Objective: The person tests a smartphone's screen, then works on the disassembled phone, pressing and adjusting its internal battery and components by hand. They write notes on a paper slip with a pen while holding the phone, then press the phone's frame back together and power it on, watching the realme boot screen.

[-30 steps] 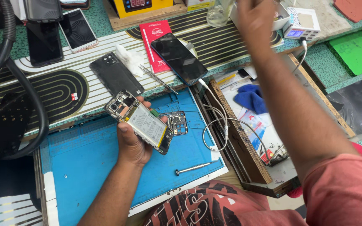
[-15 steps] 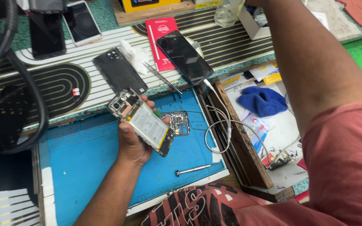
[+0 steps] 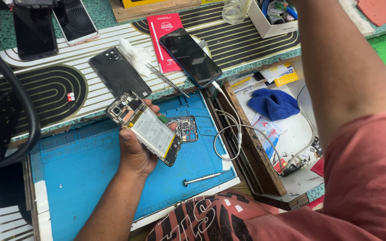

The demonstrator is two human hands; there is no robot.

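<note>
- Our left hand grips the opened phone by its long edges, tilted above the blue mat on the table.
- Our right arm reaches up out of view, so we cannot tell that hand's state.
- We judge the phone light, stiff and fragile: exposed battery and boards, so hold the frame edges only.
- A screwdriver lies nearby on the mat.

i see the opened phone showing bare metal shielding and a matt white battery face. the blue work mat looks like matt rubber; the screwdriver is bright metal. the blue cloth is soft fabric, and the black phone screen is glossy glass.
</note>
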